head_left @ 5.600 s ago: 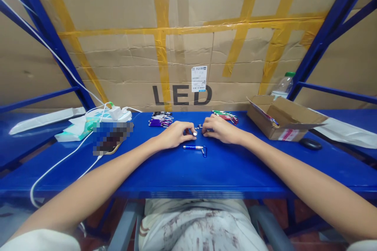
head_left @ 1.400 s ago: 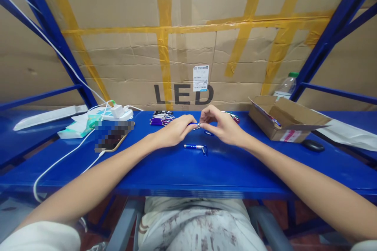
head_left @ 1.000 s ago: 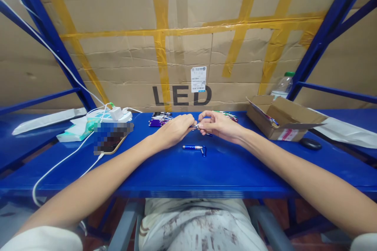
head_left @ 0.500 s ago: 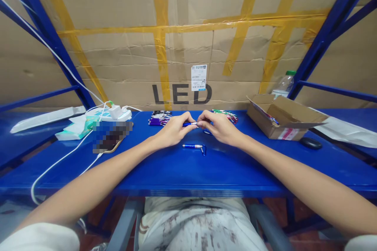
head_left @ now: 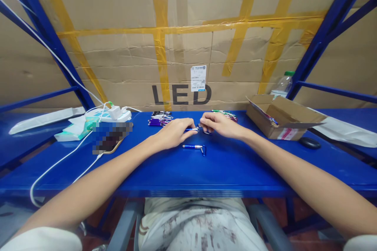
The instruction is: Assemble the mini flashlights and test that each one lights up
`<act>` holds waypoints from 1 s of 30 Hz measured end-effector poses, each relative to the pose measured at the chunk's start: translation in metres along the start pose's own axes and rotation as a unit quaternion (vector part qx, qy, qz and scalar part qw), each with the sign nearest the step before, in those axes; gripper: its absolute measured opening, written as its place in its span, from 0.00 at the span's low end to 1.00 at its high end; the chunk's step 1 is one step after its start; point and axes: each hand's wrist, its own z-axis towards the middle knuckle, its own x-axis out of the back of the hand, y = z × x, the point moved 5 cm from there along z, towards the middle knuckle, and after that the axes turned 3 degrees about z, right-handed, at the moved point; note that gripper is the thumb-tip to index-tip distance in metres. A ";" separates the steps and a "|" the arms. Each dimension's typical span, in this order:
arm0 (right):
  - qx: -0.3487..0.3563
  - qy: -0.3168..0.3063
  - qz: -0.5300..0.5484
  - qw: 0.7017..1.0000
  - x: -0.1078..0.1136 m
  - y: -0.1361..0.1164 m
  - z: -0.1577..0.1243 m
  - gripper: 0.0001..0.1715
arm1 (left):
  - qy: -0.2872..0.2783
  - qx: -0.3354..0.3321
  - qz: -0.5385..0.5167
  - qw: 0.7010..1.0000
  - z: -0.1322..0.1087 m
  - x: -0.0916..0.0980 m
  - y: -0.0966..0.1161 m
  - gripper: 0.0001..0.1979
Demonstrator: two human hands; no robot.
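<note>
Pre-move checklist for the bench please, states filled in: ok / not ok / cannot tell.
1. Left hand has a grip on the blue tube: ok.
2. Right hand has a firm hold on a part: cannot tell, its fingertips hide what is there.
3. Blue penlight with clip lies apart from both hands: ok, on the table nearer the person.
4. Red and green bunch fully visible: not ok, the right hand covers some of it.
5. Carton open: ok, flaps up.
6. White cable clear of the left forearm: cannot tell, it passes out of sight there.
</note>
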 end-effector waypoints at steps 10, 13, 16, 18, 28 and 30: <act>0.049 -0.094 -0.280 0.954 0.004 0.032 -0.005 0.08 | -0.086 0.002 0.039 0.996 -0.002 -0.016 -0.008 0.17; 0.041 -0.077 -0.293 0.952 0.005 0.031 -0.006 0.10 | -0.079 0.015 0.048 0.996 0.000 -0.009 -0.012 0.19; 0.019 -0.046 -0.275 0.960 0.010 0.028 -0.006 0.09 | -0.037 0.068 0.132 0.988 0.001 0.005 -0.025 0.23; 0.016 -0.026 -0.252 0.967 0.013 0.026 -0.005 0.07 | -0.034 0.136 0.196 0.971 0.000 0.013 -0.038 0.21; 0.023 -0.006 -0.250 0.968 0.010 0.026 -0.002 0.14 | -0.095 0.206 0.206 0.952 -0.008 0.002 -0.057 0.16; 0.020 -0.012 -0.262 0.965 0.010 0.026 -0.002 0.15 | -0.090 0.189 0.200 0.957 -0.008 -0.003 -0.057 0.14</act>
